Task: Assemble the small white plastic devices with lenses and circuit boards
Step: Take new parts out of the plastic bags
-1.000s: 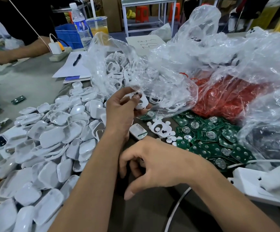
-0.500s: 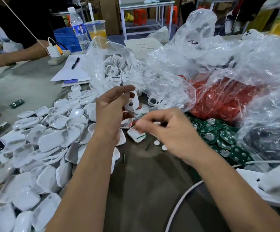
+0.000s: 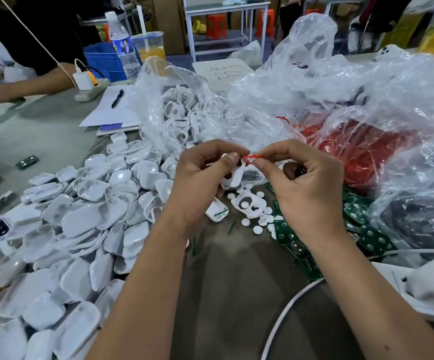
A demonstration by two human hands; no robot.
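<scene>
Your left hand [image 3: 200, 175] holds the white shell [image 3: 234, 175] raised above the table, its long axis running down and slightly left from your fingertips. The red loop [image 3: 249, 159] sits at the shell's top end, just right of your left thumb. Your right hand [image 3: 301, 183] is the nearer one, thumb and forefinger pinched narrowly on that loop; both hands meet there, touching.

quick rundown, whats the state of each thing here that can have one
left hand: grip shut on white shell
right hand: grip pinching red loop
white shell: held up, off the table
red loop: held at the shell's top edge
water bottle: upright, capped
drink cup: upright, straw in
pen: lying on paper
clear bag of white rings: open
</scene>
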